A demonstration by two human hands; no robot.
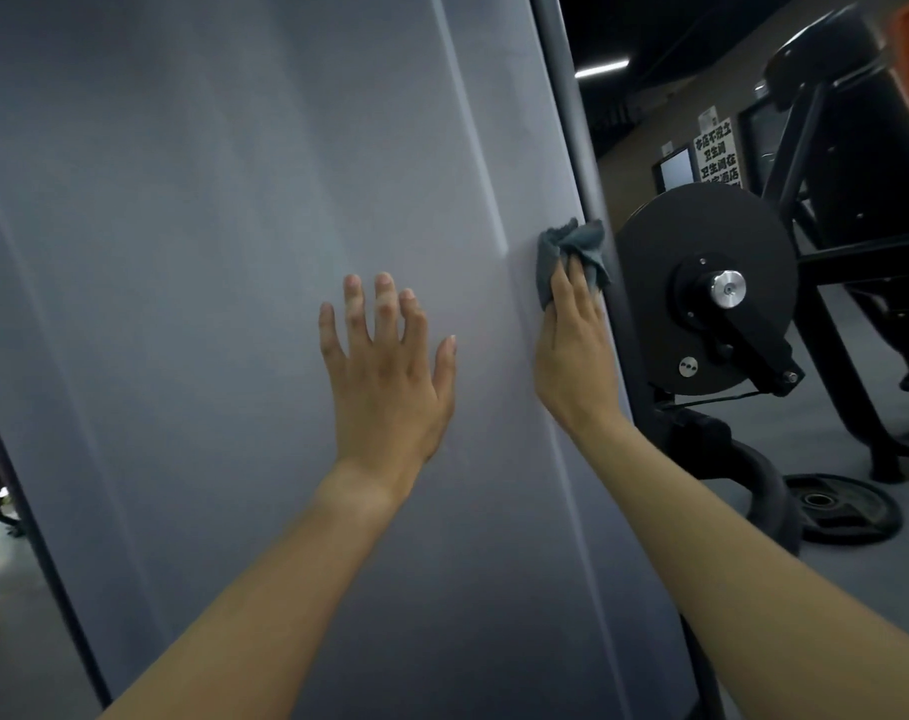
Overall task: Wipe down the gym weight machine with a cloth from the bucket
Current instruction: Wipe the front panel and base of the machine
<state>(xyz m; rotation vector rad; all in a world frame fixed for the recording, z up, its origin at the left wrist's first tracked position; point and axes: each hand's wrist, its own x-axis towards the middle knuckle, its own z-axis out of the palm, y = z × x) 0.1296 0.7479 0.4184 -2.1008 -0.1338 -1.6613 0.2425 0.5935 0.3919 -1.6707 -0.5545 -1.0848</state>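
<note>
1. Wiping step is in hand: your right hand (577, 356) presses the grey cloth (572, 246) with straight fingers against the right edge of the weight machine's shroud panel (234, 200). The thumb is hidden.
2. Your left hand (390, 376) rests spread flat on the panel, holding nothing.
3. Next, likely: slide the cloth along that edge with even pressure over the vertical creases.
4. Panel is smooth, matte grey. Cloth is soft and crumpled. Bucket not in view.
</note>
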